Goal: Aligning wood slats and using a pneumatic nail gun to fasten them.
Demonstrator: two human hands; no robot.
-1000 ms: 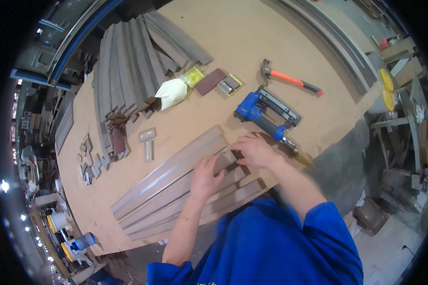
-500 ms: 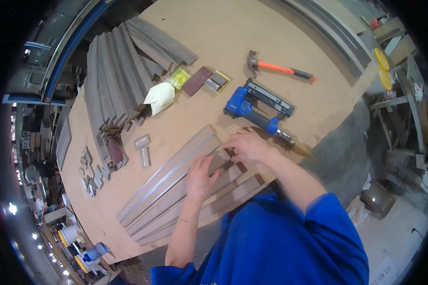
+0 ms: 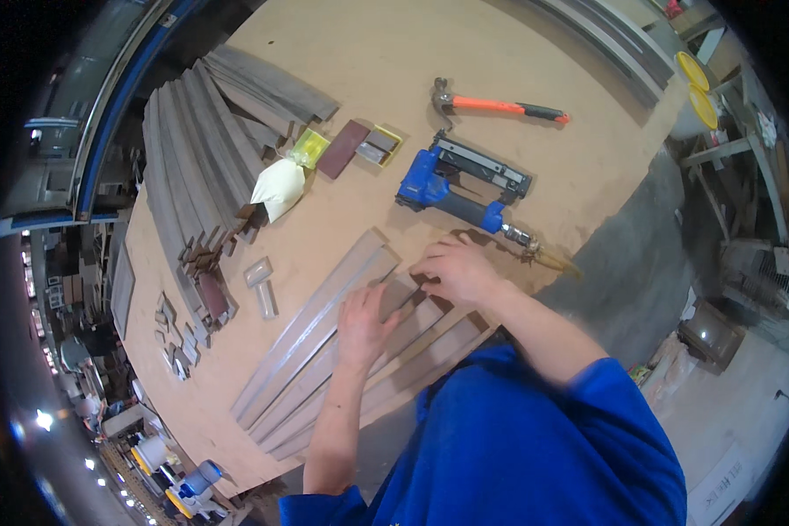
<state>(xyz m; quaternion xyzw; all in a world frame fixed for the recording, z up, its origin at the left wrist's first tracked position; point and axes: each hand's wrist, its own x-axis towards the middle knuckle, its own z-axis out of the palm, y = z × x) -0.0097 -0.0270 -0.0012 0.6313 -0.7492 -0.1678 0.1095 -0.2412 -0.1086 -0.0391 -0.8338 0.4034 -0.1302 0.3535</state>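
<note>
Left grip [image 3: 366, 320] and, at its two o'clock, right grip [image 3: 451, 268] were curled on a slat [image 3: 400, 296], closure unclear; stiffness, lightness and edge-holding were judged likely.

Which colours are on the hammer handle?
The hammer handle is orange with a black grip section, seen best in the head view.

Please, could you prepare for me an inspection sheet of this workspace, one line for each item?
Surface: tan table, bearing wood and tools.
Job's things: slats fanned out at the table's near edge.
Clutter: hammer, blue nail gun, white bag, wood pile.
Hands: left hand and right hand, both at the slats; grip unclear.
Cables: amber hose by the nail gun's fitting.
Surroundings: yellow-rimmed buckets beyond the table, at right.
</note>
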